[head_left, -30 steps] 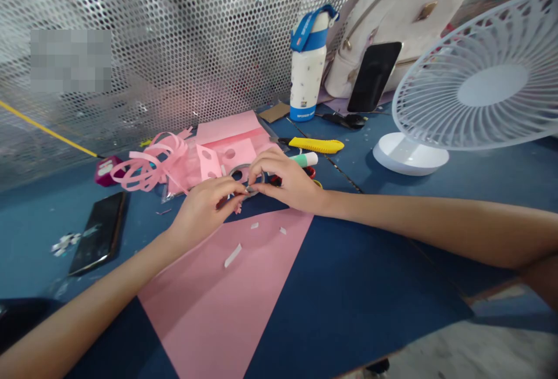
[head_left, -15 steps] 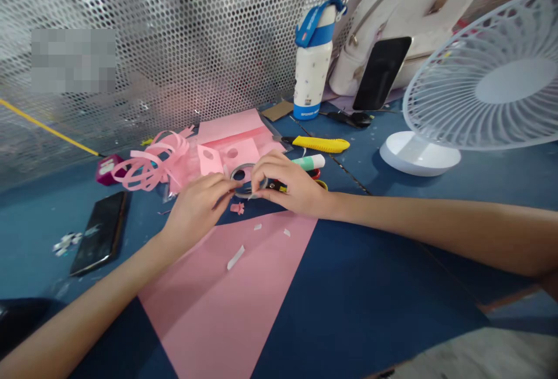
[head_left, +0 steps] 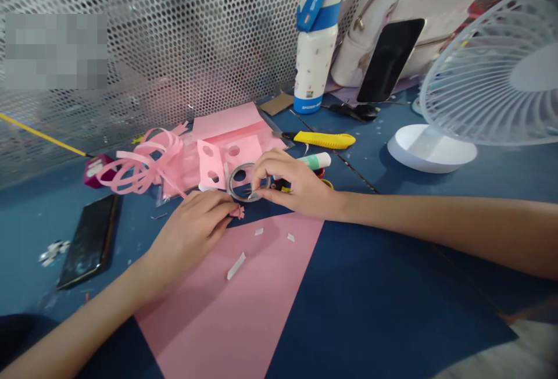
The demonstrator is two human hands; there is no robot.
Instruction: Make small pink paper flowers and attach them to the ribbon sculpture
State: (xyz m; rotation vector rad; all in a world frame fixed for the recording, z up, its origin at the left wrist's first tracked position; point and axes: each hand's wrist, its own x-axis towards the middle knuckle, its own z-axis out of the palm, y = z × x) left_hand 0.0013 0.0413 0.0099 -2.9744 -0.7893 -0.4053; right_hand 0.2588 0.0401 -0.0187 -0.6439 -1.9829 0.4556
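My right hand [head_left: 291,184] pinches the rim of a thin grey tape roll [head_left: 240,183] that rests on the blue table beside pink paper pieces. My left hand [head_left: 192,229] lies lower, its fingertips closed on a tiny pink paper piece [head_left: 238,211] at the top edge of a large pink paper sheet [head_left: 226,297]. Small white scraps [head_left: 236,265] lie on that sheet. The two hands are a little apart.
Curled pink paper strips [head_left: 139,164] and punched pink cards [head_left: 211,164] lie behind the hands. A yellow cutter [head_left: 325,139], glue stick [head_left: 316,161], water bottle [head_left: 314,53], white fan [head_left: 483,88], propped phone [head_left: 387,59] and a flat phone [head_left: 89,239] surround them. A perforated metal wall stands behind.
My left hand has come off the tape roll and dropped to the small pink piece on the table. My right hand stays on the roll. The view has shifted slightly.
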